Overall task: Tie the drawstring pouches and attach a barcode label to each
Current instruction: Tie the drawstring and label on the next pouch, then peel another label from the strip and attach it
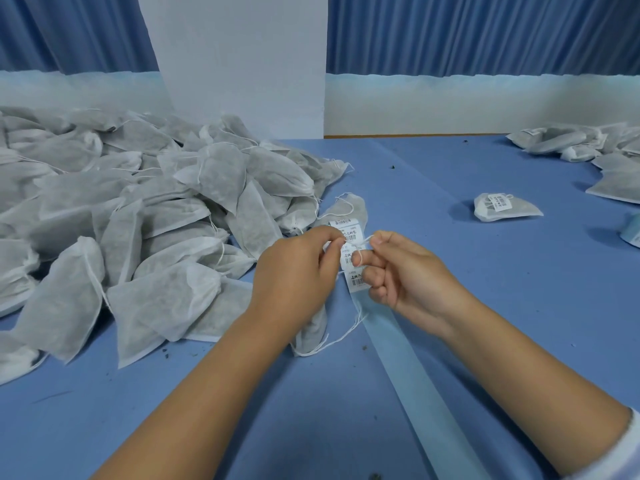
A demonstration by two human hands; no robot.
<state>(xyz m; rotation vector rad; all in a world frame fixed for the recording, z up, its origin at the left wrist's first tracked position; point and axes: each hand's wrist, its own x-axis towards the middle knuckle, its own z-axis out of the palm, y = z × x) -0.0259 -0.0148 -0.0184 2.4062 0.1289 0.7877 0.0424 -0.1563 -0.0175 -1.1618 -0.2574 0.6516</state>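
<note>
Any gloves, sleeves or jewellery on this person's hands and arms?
No gloves, rings or watch on the left hand or right hand. Both forearms are bare. A pale sleeve shows at the right elbow; none shows on the left arm.

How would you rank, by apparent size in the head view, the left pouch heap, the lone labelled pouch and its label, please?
Largest: pouch heap.
Next: lone labelled pouch.
Smallest: label, lying on that pouch.
Nearness does not change this order.
</note>
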